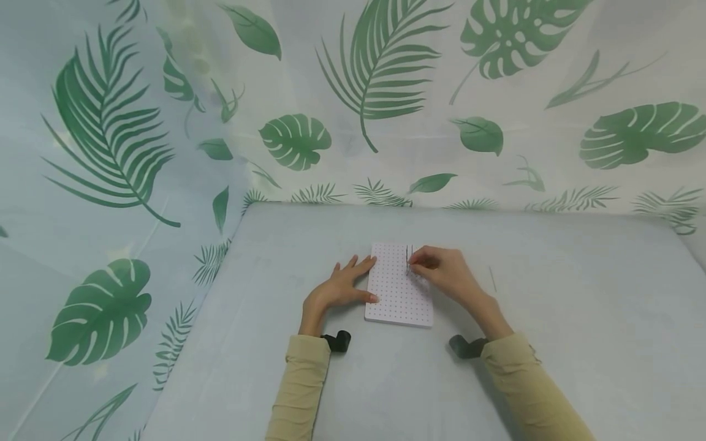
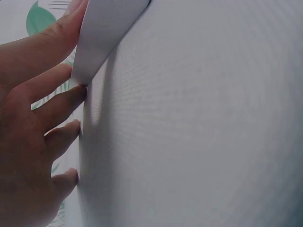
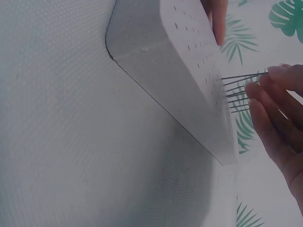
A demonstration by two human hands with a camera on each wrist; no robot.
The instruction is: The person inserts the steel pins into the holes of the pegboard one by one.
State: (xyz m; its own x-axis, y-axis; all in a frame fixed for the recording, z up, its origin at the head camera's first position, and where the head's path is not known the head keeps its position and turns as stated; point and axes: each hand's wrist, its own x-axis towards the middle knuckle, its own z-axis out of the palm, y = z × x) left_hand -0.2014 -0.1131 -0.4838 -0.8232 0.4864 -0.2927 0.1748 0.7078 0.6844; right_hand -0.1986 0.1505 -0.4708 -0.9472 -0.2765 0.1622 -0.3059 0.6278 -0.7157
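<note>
A white rectangular board (image 1: 394, 303) with a grid of small holes lies on the table. Several thin dark pins (image 3: 238, 97) stand in a row near its right edge. My right hand (image 1: 449, 272) pinches one pin (image 3: 244, 76) between thumb and fingertips, its lower end at the board's surface. On the other side, my left hand (image 1: 339, 289) has its fingers spread, with the thumb and index fingertip on the board's left edge. In the left wrist view the remaining fingers of that hand (image 2: 61, 106) reach down to the tabletop beside the board.
One loose thin pin (image 1: 493, 278) lies on the pale table (image 1: 579, 306), right of my right hand. Black wrist mounts (image 1: 337, 341) stick out at both cuffs. Leaf-printed curtains (image 1: 386, 92) hang along the table's back and left sides.
</note>
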